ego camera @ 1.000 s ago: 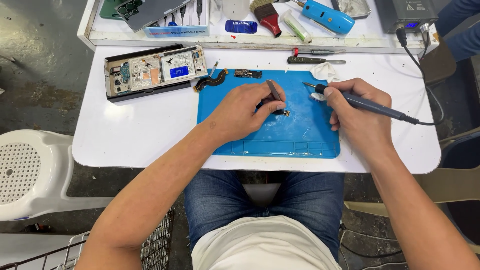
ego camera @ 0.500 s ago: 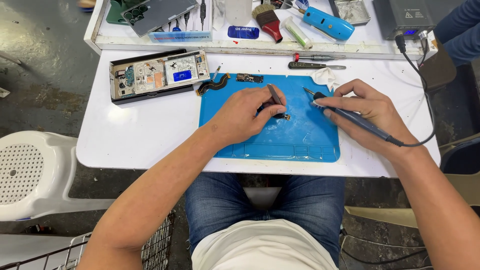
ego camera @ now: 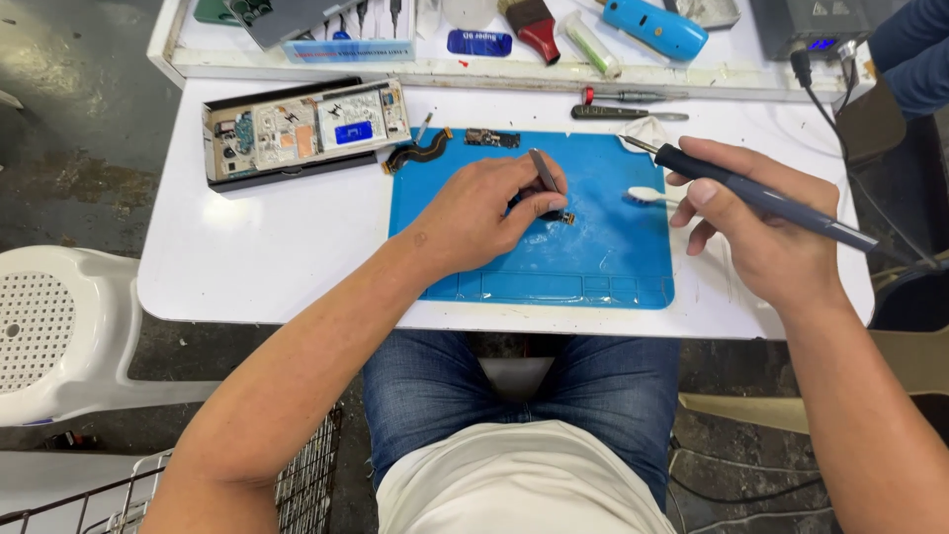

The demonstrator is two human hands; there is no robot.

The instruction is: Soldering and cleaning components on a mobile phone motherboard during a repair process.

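a dark-handled soldering iron (ego camera: 761, 195) is held slanted above the blue mat's (ego camera: 613, 267) right edge, tip up-left. slim metal tweezers (ego camera: 545, 173) are pinched over a tiny component (ego camera: 565, 217) lying mid-mat.

Bare forearms, bare left hand (ego camera: 484, 213) and right hand (ego camera: 761, 232), blue denim jeans (ego camera: 524, 396), off-white cotton shirt (ego camera: 514, 485).

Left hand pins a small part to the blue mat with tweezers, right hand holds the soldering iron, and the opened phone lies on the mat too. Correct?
Not quite. In the head view the opened phone lies on the white table, left of the blue mat, not on it. The rest holds: left hand with tweezers, right hand with soldering iron.
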